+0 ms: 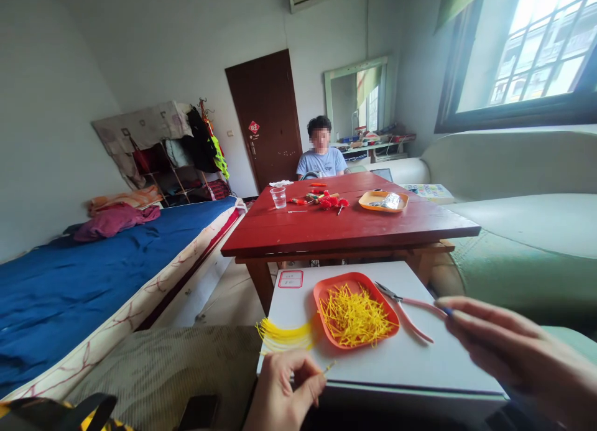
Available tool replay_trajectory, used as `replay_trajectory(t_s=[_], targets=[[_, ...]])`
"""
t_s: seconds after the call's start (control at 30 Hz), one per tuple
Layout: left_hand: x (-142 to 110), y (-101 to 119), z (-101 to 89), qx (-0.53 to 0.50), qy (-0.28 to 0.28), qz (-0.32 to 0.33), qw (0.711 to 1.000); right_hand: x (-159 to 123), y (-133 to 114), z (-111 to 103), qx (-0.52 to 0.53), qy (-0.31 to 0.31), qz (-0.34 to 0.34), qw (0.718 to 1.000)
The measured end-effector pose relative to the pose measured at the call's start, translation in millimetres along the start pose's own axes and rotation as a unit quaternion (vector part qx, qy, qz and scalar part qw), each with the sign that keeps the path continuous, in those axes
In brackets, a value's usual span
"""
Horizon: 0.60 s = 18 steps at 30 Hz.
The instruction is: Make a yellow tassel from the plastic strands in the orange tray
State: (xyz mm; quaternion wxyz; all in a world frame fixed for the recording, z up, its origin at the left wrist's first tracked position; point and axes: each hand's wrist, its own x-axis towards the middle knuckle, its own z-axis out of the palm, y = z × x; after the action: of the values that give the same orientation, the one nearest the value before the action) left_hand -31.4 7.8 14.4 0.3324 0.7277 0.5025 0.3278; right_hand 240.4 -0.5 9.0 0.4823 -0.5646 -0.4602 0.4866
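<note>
My left hand is closed in a pinch at the front edge of a white box. A short, thin yellow piece pokes out past its fingertips. Behind that hand lies a bundle of long yellow strands. An orange-red tray on the box holds a heap of short yellow pieces. Pliers with pink handles rest right of the tray, handles spread, jaws near its rim. My right hand has its thumb and fingers closed on the end of the upper handle.
Beyond the box stands a red table with a clear plastic cup, red-handled tools and an orange tray. A person sits behind it. A bed is left, a pale sofa right.
</note>
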Motion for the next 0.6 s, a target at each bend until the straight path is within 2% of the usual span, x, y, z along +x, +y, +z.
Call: replay_trajectory(t_s=[0.03, 0.07, 0.1, 0.17, 0.2, 0.23, 0.27, 0.43, 0.6], targets=[[-2, -4, 4.0, -0.075, -0.002, -0.046, 0.996, 7, -5, -8, -0.023, 0.022, -0.021, 0.999], [-3, -7, 9.7, -0.143, -0.01, -0.08, 0.986, 14, -9, -12, -0.102, 0.035, -0.065, 0.992], [-4, -10, 16.3, -0.198, -0.02, -0.107, 0.974, 21, -11, -12, -0.214, 0.041, -0.104, 0.97], [-5, -13, 28.7, -0.266, -0.026, -0.141, 0.953, 33, -11, -5, -0.443, 0.034, -0.161, 0.881], [-5, -14, 33.3, -0.286, -0.027, -0.151, 0.946, 38, -9, 0, -0.522, 0.027, -0.162, 0.837], [-5, -14, 36.5, -0.301, -0.027, -0.157, 0.94, 42, -7, 6, -0.572, 0.019, -0.153, 0.806], [-5, -14, 38.4, -0.312, -0.033, -0.161, 0.936, 46, -4, 12, -0.599, 0.013, -0.14, 0.789], [-6, -15, 40.4, -0.398, -0.059, -0.189, 0.896, 63, 5, 27, -0.639, 0.033, -0.103, 0.761], [-8, -20, 46.6, -0.513, -0.059, -0.185, 0.836, 58, 1, 18, -0.655, 0.061, -0.088, 0.748]])
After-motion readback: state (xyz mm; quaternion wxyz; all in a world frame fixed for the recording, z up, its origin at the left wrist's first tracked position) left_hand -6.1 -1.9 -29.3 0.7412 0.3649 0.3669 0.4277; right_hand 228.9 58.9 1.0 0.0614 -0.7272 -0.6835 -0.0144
